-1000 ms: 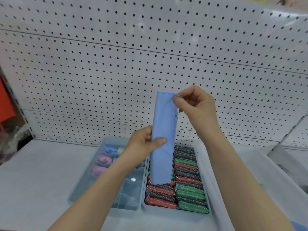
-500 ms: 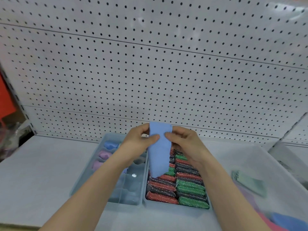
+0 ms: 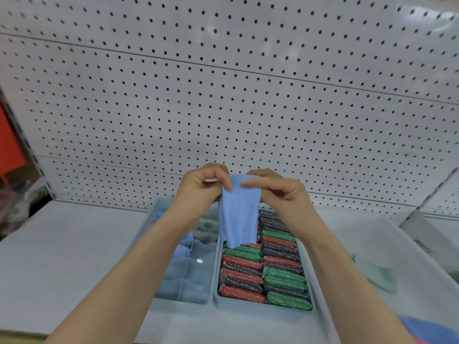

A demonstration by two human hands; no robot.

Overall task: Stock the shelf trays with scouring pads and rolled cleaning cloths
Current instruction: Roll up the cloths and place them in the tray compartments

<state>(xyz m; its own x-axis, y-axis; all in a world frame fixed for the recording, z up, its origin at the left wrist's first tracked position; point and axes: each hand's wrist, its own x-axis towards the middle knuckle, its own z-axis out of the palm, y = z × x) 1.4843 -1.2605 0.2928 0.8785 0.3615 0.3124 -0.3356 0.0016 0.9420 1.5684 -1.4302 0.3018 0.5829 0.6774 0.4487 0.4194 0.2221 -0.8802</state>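
Observation:
A light blue cleaning cloth hangs folded above the trays, its lower end dangling over the scouring pads. My left hand pinches its top left corner. My right hand pinches the top right, thumb across the front. Below, the right tray is packed with red, green and dark scouring pads in rows. The divided left tray holds rolled cloths in its far compartments; my left forearm hides part of it.
A white pegboard wall rises behind the grey shelf. To the right stands a large pale bin with a green cloth and a blue cloth inside. An orange panel is at the far left.
The cloth was stretched out tall between a high right hand and a lower left hand. Both hands have come together at its top, lower down, and the cloth now hangs shorter and folded.

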